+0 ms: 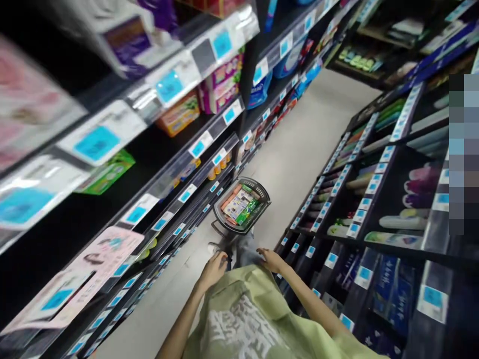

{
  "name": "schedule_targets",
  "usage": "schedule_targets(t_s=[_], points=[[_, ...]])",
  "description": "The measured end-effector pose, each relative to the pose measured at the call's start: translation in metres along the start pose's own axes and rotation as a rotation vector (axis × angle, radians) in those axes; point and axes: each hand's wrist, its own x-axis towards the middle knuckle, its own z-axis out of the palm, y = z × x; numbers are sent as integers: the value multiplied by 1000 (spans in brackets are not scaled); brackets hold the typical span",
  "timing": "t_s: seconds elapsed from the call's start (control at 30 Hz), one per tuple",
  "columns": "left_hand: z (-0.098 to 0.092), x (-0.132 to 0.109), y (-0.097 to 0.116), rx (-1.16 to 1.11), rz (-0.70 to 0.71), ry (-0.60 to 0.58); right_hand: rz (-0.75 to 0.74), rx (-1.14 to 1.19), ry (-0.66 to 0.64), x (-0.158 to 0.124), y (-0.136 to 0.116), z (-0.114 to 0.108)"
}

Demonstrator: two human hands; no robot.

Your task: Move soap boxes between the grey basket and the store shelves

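A dark shopping basket (264, 203) is on the floor in front of my legs, with packages and green and orange items inside. Its handle leans out at the lower left rim. My left hand (216, 269) hangs beside my body below the basket, fingers loosely bent and not closed on anything I can see. On the other side, my right hand (270, 260) is near my trouser leg, its fingers loosely apart and holding nothing visible. Neither hand touches the basket.
Dark shelves with blue-and-white price tags (136, 214) and packaged goods line the left. On the right, another shelf unit holds rolled goods (392, 239) and blue packages (394, 289). A pale floor aisle (318, 119) runs between them toward shelves at the far end.
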Motion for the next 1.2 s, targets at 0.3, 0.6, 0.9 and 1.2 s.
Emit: schedule_targets(t_s=[0.3,0.6,0.9,1.2], points=[[24,155,3,165,-218,-26,7,145,26,125,78,-77],[82,336,-45,220,-294,-176,165,213,80,332,216,-136],[163,502,-171,257,-388,-149,187,229,113,488,280,-41],[259,611,-289,296,-392,6,160,39,300,635,312,42]])
